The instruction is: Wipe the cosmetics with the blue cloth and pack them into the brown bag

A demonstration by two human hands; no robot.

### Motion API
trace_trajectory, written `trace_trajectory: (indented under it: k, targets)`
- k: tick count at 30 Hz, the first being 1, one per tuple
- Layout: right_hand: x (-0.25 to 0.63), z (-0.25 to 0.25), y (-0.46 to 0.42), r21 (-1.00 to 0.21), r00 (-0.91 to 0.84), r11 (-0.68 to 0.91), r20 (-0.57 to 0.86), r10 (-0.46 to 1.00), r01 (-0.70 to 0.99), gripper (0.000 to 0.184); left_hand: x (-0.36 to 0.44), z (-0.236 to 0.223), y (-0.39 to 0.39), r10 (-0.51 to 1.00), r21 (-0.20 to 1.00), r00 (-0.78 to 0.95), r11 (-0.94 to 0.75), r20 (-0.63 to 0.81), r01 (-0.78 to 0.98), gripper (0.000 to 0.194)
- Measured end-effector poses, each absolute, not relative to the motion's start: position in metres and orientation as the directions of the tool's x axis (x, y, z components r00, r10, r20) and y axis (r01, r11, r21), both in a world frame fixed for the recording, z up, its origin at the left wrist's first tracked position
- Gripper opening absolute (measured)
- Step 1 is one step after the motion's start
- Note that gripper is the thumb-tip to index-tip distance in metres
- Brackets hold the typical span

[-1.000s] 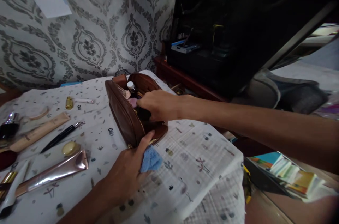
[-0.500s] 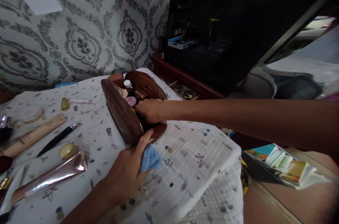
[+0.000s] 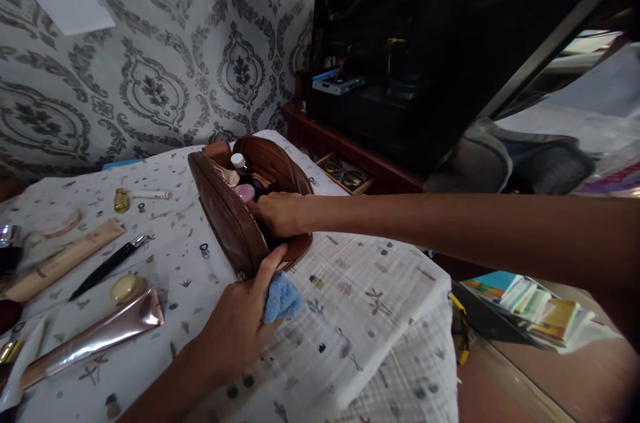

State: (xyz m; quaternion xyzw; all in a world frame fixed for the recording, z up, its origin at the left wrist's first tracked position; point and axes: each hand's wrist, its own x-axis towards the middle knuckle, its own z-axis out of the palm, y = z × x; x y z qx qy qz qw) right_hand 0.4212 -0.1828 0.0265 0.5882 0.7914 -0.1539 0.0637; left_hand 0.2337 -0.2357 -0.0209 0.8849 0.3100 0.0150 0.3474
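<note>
A brown zippered cosmetic bag point(image 3: 227, 226) stands unzipped on the patterned cloth. Inside it show a white-capped bottle point(image 3: 239, 161), a pink item point(image 3: 245, 192) and other cosmetics. My right hand point(image 3: 283, 213) reaches down into the bag; its fingertips are hidden, so what they touch cannot be made out. My left hand point(image 3: 245, 316) is closed around a blue cloth point(image 3: 283, 296), with its index finger against the near end of the bag.
Left of the bag lie a black pen point(image 3: 110, 266), a beige tube point(image 3: 65, 260), a shiny rose-gold tube point(image 3: 100, 340), a round yellowish item point(image 3: 125, 288) and a gold cap point(image 3: 121, 200). A dark screen point(image 3: 400, 43) stands behind; books point(image 3: 535, 306) sit low at the right.
The view has shifted slightly. My right hand stays inside the bag and my left hand keeps the blue cloth at its near end.
</note>
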Motion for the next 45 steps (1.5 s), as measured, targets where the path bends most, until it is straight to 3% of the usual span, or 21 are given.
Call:
trace_trajectory:
  k: [4,8,17,20,23,25,27,37,41,45]
  targets:
    - [0.416,0.042,-0.186,-0.047,-0.315,0.321,-0.367,0.875,0.946,0.045,0.234,-0.021,-0.236,0.560,0.620,0.805,-0.566,-0.195,0.544,0.087]
    - [0.409,0.055,-0.189,0.065,-0.213,0.267,-0.439,0.873,0.961,0.040,0.234,-0.022,-0.235,0.553,0.614,0.813,-0.582,-0.182,0.533,0.086]
    - [0.410,0.059,-0.193,0.008,-0.192,0.214,-0.407,0.893,0.977,0.046,0.233,-0.027,-0.234,0.546,0.616,0.827,-0.608,-0.132,0.500,0.086]
    - [0.414,0.068,-0.196,-0.049,-0.262,0.259,-0.275,0.925,0.965,0.035,0.232,-0.029,-0.233,0.539,0.623,0.834,-0.615,-0.115,0.484,0.086]
    - [0.422,0.084,-0.202,-0.146,-0.310,0.310,0.023,0.950,0.939,0.018,0.231,-0.030,-0.232,0.524,0.652,0.847,-0.614,-0.085,0.445,0.087]
    - [0.429,0.093,-0.208,-0.215,-0.256,0.308,0.241,0.936,0.927,0.020,0.230,-0.029,-0.232,0.526,0.674,0.847,-0.601,-0.071,0.430,0.088]
    - [0.437,0.098,-0.215,-0.282,-0.170,0.283,0.365,0.916,0.917,0.022,0.229,-0.028,-0.232,0.533,0.680,0.843,-0.591,-0.074,0.434,0.089]
    - [0.449,0.054,-0.271,-0.652,0.041,0.277,0.428,0.903,0.705,0.024,0.230,-0.028,-0.230,0.521,0.667,0.846,-0.593,-0.110,0.452,0.085]
    - [0.447,0.025,-0.289,-0.672,0.063,0.301,0.459,0.886,0.677,0.024,0.230,-0.032,-0.230,0.529,0.678,0.845,-0.594,-0.074,0.432,0.086]
    - [0.450,0.010,-0.293,-0.588,-0.062,0.343,0.443,0.894,0.732,0.020,0.230,-0.034,-0.231,0.527,0.652,0.848,-0.624,-0.056,0.431,0.084]
